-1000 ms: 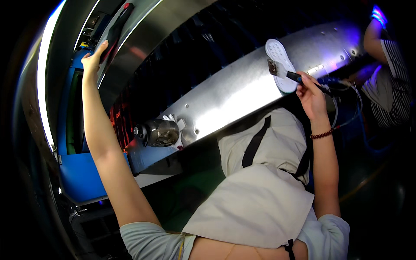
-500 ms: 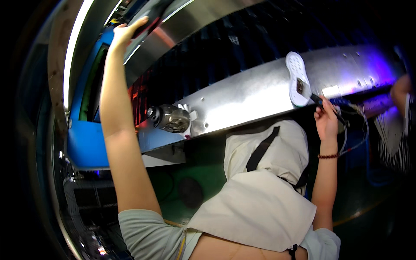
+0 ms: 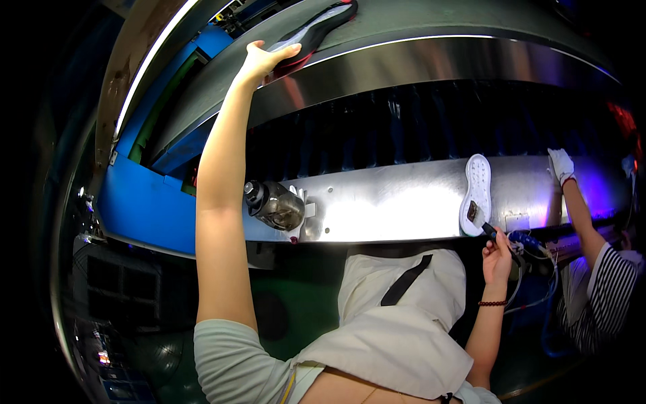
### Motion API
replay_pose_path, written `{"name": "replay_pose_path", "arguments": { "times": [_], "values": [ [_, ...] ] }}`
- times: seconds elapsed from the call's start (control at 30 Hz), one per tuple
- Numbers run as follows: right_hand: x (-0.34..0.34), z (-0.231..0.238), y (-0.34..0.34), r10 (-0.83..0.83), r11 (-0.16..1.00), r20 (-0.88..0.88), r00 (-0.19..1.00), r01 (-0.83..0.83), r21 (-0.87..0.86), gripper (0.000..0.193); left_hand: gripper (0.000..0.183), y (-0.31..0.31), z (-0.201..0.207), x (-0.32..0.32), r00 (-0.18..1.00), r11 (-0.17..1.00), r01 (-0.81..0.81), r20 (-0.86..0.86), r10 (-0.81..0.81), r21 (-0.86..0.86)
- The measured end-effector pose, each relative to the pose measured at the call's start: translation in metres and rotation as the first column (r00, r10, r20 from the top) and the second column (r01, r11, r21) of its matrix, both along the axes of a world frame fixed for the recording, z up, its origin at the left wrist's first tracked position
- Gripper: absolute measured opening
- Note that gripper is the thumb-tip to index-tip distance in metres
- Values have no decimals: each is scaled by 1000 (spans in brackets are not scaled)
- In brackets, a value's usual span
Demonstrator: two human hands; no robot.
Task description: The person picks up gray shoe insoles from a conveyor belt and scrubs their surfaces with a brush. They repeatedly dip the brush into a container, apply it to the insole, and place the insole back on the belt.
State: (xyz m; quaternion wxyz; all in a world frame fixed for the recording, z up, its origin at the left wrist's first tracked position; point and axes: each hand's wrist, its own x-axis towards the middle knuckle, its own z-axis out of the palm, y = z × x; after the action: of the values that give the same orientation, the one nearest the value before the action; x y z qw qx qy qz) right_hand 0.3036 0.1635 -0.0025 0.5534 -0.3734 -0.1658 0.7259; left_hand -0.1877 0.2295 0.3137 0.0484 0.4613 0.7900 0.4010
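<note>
The white sole [image 3: 478, 178] lies on the metal desk [image 3: 390, 202], with the bristles of the brush [image 3: 478, 218] over its near end. The right hand [image 3: 496, 259] is closed around the brush. The left hand [image 3: 266, 64] reaches to the dark sole [image 3: 323, 23] above (whether its fingers grip cannot be told). Brushing the white sole seems the step in hand; the next stroke would call for light, even pressure. A dark bottle [image 3: 279, 207] sits farther left on the desk.

Open space on the table [image 3: 390, 209] is stretching between 2 obstacles: a bottle [image 3: 281, 209] is blocking the left, a white sole [image 3: 478, 180] the right.
</note>
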Motion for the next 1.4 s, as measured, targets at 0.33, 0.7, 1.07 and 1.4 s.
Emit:
{"name": "replay_pose_path", "arguments": {
  "times": [0.33,0.7,1.07,1.4],
  "values": [
    [0,3,0,-43,999,49,998,43,-5,26,114,23,5,-7,998,996,-64,-11,64,-57],
    [-5,10,11,-46,999,88,995,46,1,15,98,78,9,-6,878,934,-357,-350,328,-20],
    [-40,17,49,9,990,166,986,-32,138,16,79,263,13,116,738,963,212,-618,-270,-167],
    [-55,-1,102,120,964,250,961,-173,201,23,91,416,-17,165,809,941,311,-482,-336,-134]
  ]
}}
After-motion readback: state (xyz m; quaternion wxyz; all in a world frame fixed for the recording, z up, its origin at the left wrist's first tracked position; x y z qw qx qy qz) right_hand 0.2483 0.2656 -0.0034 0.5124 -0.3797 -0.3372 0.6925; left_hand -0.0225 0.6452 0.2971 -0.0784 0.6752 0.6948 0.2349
